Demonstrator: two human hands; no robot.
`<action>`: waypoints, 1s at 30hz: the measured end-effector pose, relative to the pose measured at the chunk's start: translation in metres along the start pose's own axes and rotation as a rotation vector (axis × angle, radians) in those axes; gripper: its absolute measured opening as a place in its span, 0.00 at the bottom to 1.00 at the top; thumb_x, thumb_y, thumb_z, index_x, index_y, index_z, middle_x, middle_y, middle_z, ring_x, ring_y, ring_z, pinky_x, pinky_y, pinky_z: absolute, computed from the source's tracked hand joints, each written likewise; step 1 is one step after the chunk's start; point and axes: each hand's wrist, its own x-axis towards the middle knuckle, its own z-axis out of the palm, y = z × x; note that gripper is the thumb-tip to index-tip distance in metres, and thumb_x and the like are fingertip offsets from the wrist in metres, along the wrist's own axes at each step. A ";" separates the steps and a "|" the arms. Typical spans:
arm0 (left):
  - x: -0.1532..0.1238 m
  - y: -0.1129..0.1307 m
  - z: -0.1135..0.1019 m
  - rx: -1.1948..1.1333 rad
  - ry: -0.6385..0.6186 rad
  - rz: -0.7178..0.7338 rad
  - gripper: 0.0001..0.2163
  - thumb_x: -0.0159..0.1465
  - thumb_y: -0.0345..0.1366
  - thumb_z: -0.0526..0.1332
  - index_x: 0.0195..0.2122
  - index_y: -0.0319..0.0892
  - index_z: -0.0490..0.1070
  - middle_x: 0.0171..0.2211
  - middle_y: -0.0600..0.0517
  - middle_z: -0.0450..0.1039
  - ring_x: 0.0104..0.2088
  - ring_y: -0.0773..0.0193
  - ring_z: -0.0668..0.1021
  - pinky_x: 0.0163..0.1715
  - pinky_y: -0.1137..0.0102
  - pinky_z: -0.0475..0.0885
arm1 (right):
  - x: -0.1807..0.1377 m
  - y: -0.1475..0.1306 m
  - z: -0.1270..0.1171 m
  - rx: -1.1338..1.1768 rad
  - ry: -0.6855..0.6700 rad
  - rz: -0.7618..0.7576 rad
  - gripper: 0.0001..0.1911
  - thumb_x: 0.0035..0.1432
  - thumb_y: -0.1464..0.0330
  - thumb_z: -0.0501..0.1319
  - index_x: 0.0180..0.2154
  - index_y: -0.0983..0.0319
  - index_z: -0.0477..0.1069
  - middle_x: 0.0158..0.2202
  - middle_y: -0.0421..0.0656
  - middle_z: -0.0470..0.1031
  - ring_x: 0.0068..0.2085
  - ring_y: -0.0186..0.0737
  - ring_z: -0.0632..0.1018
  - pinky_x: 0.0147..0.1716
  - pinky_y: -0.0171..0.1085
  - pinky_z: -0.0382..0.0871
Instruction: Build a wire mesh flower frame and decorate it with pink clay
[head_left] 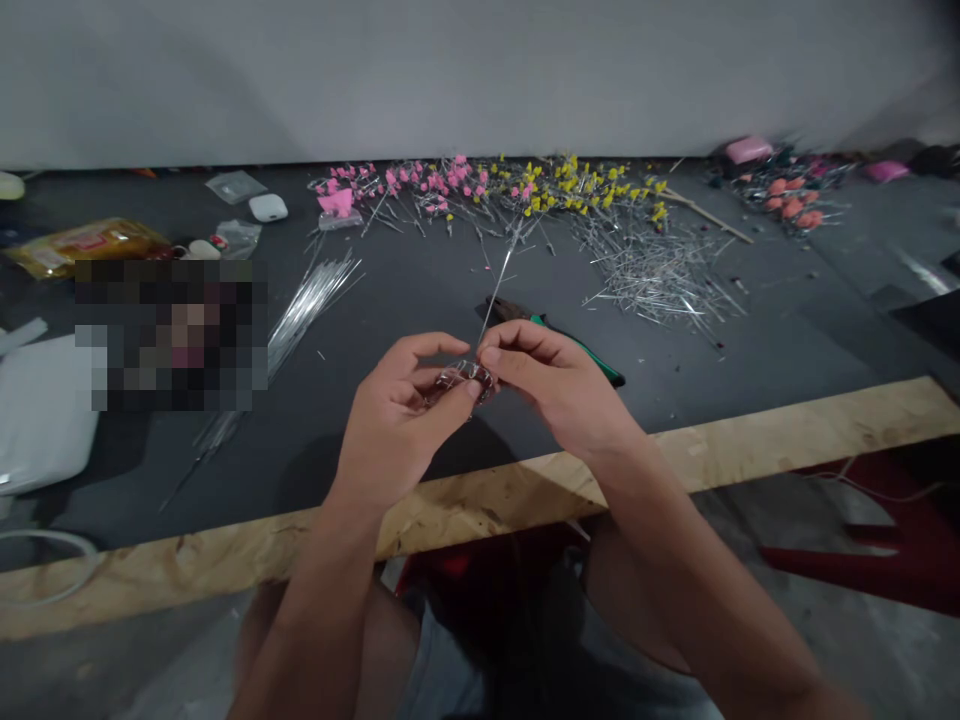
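Note:
My left hand is closed around a small dark reddish-brown coil with shiny wire loops, its thumb pressed on top. My right hand pinches a thin silvery wire between thumb and index finger, right beside the coil. The wire slants up and away over the table. Whether it is joined to the coil is hidden by the fingertips. Pliers with green and black handles lie on the table just behind my right hand, partly covered by it.
Bundled straight wires lie at left. Pink-tipped stems and yellow-tipped stems line the back by the wall. A loose wire heap lies right of centre, orange-tipped stems farther right. A wooden strip edges the table's front.

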 end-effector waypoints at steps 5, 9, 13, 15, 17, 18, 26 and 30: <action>0.000 -0.002 0.002 -0.039 -0.022 0.057 0.05 0.59 0.29 0.64 0.37 0.42 0.73 0.29 0.54 0.77 0.32 0.65 0.81 0.34 0.72 0.76 | 0.000 0.001 0.000 -0.004 0.011 0.002 0.04 0.57 0.68 0.63 0.30 0.61 0.71 0.24 0.34 0.69 0.27 0.27 0.71 0.31 0.31 0.67; 0.001 -0.003 0.003 -0.068 -0.018 0.040 0.05 0.58 0.28 0.64 0.35 0.41 0.73 0.28 0.54 0.77 0.32 0.65 0.81 0.33 0.72 0.76 | -0.001 0.001 0.001 -0.009 0.023 0.002 0.04 0.56 0.68 0.63 0.30 0.61 0.71 0.24 0.34 0.68 0.27 0.28 0.70 0.31 0.31 0.66; 0.002 -0.005 0.003 -0.080 0.009 0.054 0.04 0.57 0.29 0.65 0.34 0.41 0.73 0.27 0.54 0.76 0.29 0.67 0.79 0.32 0.72 0.76 | -0.001 0.002 0.002 0.016 0.018 -0.006 0.03 0.56 0.68 0.63 0.31 0.60 0.72 0.24 0.34 0.68 0.28 0.28 0.70 0.31 0.31 0.66; 0.003 -0.006 0.002 -0.084 0.030 0.073 0.04 0.56 0.29 0.66 0.33 0.41 0.74 0.28 0.54 0.76 0.29 0.68 0.79 0.32 0.73 0.76 | -0.001 0.002 0.001 0.032 0.017 -0.015 0.03 0.56 0.68 0.64 0.31 0.60 0.72 0.25 0.35 0.69 0.28 0.27 0.70 0.31 0.31 0.66; 0.003 -0.008 0.002 -0.095 0.045 0.087 0.05 0.56 0.28 0.66 0.33 0.41 0.75 0.29 0.54 0.77 0.29 0.69 0.79 0.33 0.73 0.76 | -0.001 0.002 0.000 0.047 0.012 -0.018 0.03 0.56 0.67 0.65 0.32 0.60 0.73 0.27 0.35 0.71 0.28 0.27 0.71 0.32 0.31 0.66; 0.003 -0.009 0.002 -0.108 0.047 0.093 0.05 0.56 0.28 0.66 0.33 0.42 0.75 0.29 0.55 0.77 0.29 0.70 0.79 0.33 0.74 0.76 | -0.001 0.003 -0.001 0.057 0.009 -0.015 0.04 0.55 0.67 0.65 0.32 0.60 0.73 0.27 0.35 0.71 0.29 0.27 0.72 0.31 0.31 0.66; 0.003 -0.007 -0.001 -0.292 -0.055 0.041 0.06 0.56 0.27 0.66 0.33 0.43 0.75 0.28 0.55 0.77 0.28 0.68 0.79 0.33 0.71 0.78 | 0.003 0.004 -0.007 0.193 -0.101 0.048 0.04 0.53 0.69 0.67 0.32 0.60 0.74 0.31 0.36 0.76 0.27 0.27 0.75 0.30 0.31 0.71; 0.002 -0.007 -0.002 -0.327 -0.081 0.023 0.05 0.56 0.28 0.66 0.33 0.43 0.75 0.28 0.55 0.78 0.28 0.67 0.80 0.33 0.72 0.78 | 0.005 0.006 -0.009 0.241 -0.117 0.058 0.05 0.52 0.69 0.68 0.32 0.60 0.73 0.31 0.36 0.78 0.27 0.26 0.75 0.29 0.30 0.71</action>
